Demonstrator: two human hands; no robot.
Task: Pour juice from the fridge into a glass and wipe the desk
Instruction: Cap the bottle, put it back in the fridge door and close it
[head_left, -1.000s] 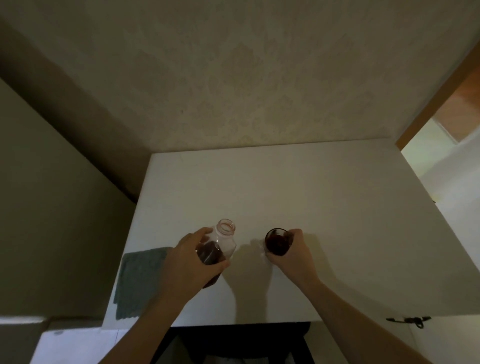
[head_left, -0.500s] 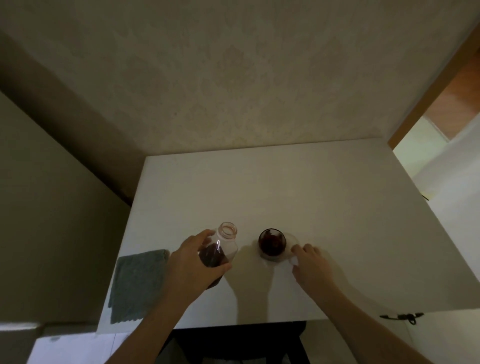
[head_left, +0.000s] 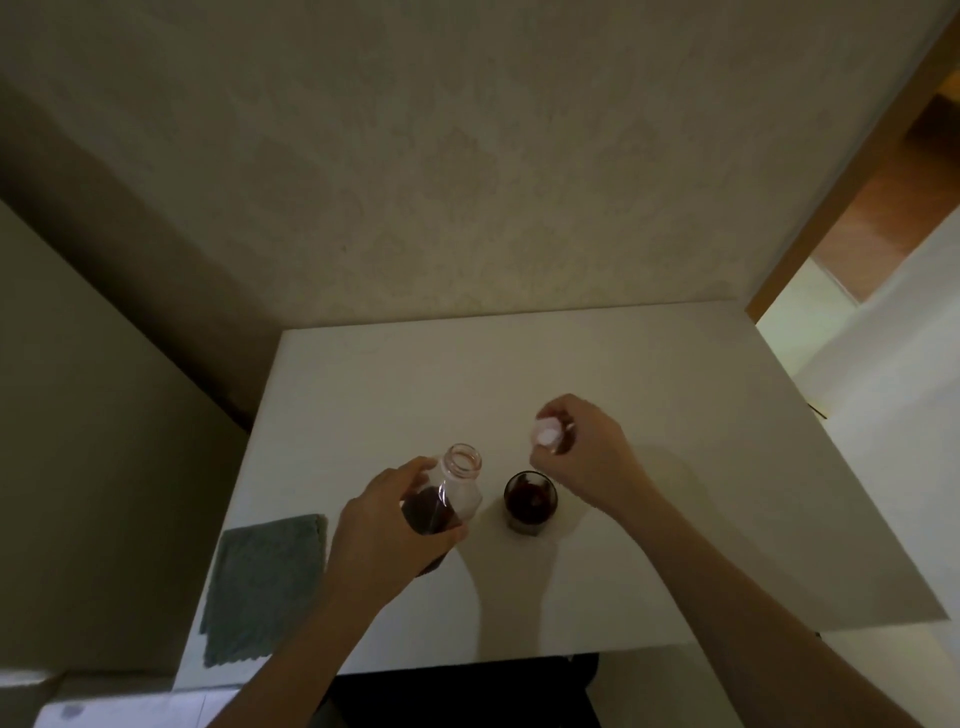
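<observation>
Right hand (head_left: 582, 457) left glass (head_left: 530, 501), lifted cap (head_left: 545, 431) — white desk (head_left: 675, 467), papered wall (head_left: 467, 182).

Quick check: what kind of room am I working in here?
Likely a room in a home: a white desk against a patterned wallpapered wall, with a doorway at right onto wooden flooring.

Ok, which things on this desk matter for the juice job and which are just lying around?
Part of the job:
bottle in the left hand
glass with dark juice
white cap in the right hand
grey cloth
desk

Just lying about:
nothing visible
</observation>
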